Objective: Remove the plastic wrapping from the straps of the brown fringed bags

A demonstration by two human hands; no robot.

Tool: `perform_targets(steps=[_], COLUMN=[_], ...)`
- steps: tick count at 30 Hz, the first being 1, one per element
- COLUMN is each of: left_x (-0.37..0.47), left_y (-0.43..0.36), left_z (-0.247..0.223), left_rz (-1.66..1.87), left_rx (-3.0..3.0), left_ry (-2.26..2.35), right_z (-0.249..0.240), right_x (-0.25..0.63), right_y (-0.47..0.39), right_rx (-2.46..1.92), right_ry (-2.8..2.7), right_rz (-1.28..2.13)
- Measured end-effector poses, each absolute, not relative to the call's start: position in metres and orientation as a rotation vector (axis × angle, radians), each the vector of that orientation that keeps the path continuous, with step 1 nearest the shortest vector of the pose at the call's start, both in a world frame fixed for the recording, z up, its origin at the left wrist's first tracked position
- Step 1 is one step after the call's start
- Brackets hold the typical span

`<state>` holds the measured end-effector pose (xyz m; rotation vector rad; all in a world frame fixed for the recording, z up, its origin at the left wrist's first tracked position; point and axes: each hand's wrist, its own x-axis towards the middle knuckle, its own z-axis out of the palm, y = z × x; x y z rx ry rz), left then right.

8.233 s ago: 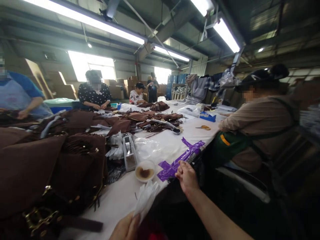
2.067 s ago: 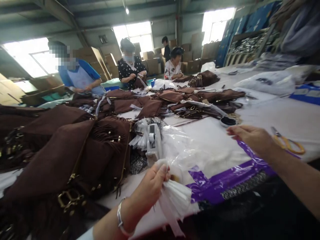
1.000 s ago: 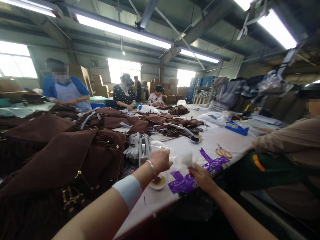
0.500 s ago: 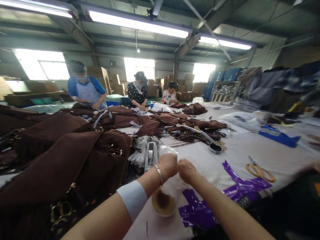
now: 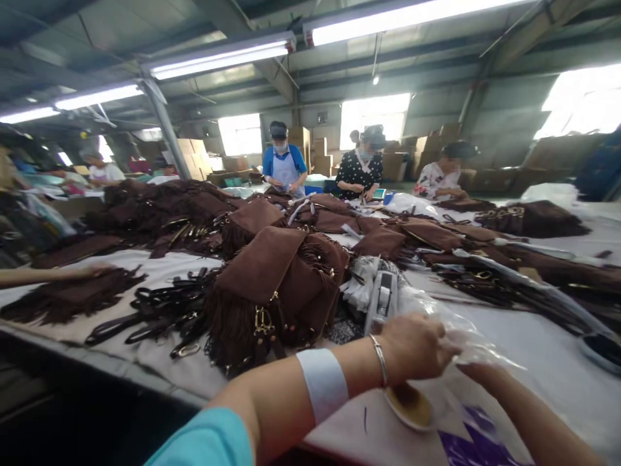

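Lit tube lights hung beneath a beamed ceiling. Bright windows were set in the far wall; cardboard boxes stood stacked before it. A white-covered table filled the foreground.

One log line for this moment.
left hand: curled at clear plastic | right hand: alongside, partly hidden | bowl: nearside of left hand | grey dispenser: beyond it | grips: unclear

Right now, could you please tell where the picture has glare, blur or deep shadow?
Head view: central back window washed out white, clear plastic by the left hand glinting; head view, right edge: dark dish looks smeared; head view, lower left: space below the table nearly black.
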<state>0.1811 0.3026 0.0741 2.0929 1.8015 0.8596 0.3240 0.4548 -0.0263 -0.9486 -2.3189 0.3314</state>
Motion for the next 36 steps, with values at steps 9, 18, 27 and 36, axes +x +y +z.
perform_targets(steps=[9,18,27,36], left_x=[0.114,0.088,0.044,0.024], left_y=[0.188,0.085,-0.021,-0.042], left_z=[0.077,0.078,0.030,-0.002], left_rz=[1.680,1.810,1.355,1.243], left_rx=[0.705,0.592,0.824,0.784], left_ry=[1.127,1.218,1.519,1.560], right_z=[0.030,0.053,0.051,0.037], right_x=[0.382,0.232,0.162,0.106], right_y=[0.298,0.112,0.117,0.133], right_rx=[-1.177,-0.773,-0.793,-0.904], right_ry=[-2.131,-1.693,-1.426,-1.290], right_rz=[0.357,1.556,1.563,1.629])
